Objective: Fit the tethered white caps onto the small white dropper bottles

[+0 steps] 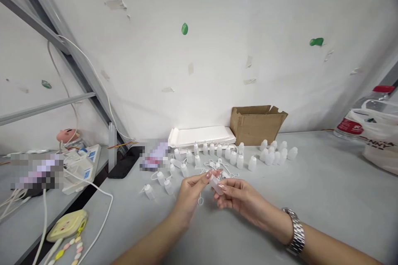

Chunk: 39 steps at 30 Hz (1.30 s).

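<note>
Head view | right hand (239, 195) grips small white bottle (217, 185) | left hand (190, 192) pinches its top | far: brown cardboard box (257, 129)

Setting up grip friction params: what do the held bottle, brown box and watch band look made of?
Held bottle: likely plastic, fairly matte; milky, translucent-looking walls.
Brown box: probably cardboard, matte; plain panels, notched top edge.
Watch band: apparently metal, shiny; silvery links with bright highlights.

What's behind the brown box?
The white wall rises behind the box. Anything low down between them is covered by the box, so I can't tell whether something sits there.
</note>
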### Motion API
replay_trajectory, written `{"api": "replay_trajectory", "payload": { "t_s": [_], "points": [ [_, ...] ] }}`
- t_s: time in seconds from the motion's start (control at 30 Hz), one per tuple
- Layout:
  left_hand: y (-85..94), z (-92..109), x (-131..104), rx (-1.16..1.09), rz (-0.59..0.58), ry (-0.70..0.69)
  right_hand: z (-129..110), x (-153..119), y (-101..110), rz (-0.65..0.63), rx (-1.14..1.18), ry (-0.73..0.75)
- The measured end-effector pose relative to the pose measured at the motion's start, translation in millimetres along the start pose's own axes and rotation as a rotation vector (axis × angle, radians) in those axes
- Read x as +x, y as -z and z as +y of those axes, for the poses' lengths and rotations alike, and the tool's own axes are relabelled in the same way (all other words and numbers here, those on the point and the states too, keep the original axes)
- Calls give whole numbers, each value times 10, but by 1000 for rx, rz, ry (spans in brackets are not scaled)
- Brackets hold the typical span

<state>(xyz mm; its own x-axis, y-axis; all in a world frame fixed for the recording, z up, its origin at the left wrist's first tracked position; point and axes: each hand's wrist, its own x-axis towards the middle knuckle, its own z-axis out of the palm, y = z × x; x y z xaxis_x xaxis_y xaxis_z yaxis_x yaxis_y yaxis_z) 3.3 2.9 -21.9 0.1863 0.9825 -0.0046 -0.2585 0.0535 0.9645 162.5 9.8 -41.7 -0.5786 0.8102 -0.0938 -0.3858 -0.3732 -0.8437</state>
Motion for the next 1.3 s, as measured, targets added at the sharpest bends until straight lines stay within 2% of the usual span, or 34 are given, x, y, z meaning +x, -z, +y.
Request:
{"api": "replay_trajectory", "payload": {
  "t_s": [0.17, 0.27, 0.57, 0.67, 0.73, 0.83, 0.9, 0.97, 1.07, 1.3],
  "points": [
    [27, -74, 32, -29, 45, 9, -14, -1, -81, 169, -307, 124],
    [4, -71, 30, -37, 43, 19, -36, -18, -120, 218, -368, 132],
    [-53, -59, 7, -92, -115, 23, -32, -35, -83, -5, 82, -18],
    [-24, -56, 14, -43, -85, 9, -45, -23, -62, -42, 65, -41],
    [-9, -53, 16, -2, -10, -13, -46, -12, -55, 11, -50, 3],
    [-6, -62, 14, -8, 87, -16, -28, -1, -58, 171, -309, 106],
    [-16, -80, 10, -41, 98, 10, -12, -3, -71, 256, -442, 146],
    [-29, -103, 5, -73, 71, 24, -5, -9, -86, 276, -482, 157],
    [-48, -125, -11, -107, 22, 21, -11, -13, -90, 211, -384, 140],
    [-71, -79, -38, -87, -52, 7, 75, 44, 26, -32, 134, -47]
  ]
}}
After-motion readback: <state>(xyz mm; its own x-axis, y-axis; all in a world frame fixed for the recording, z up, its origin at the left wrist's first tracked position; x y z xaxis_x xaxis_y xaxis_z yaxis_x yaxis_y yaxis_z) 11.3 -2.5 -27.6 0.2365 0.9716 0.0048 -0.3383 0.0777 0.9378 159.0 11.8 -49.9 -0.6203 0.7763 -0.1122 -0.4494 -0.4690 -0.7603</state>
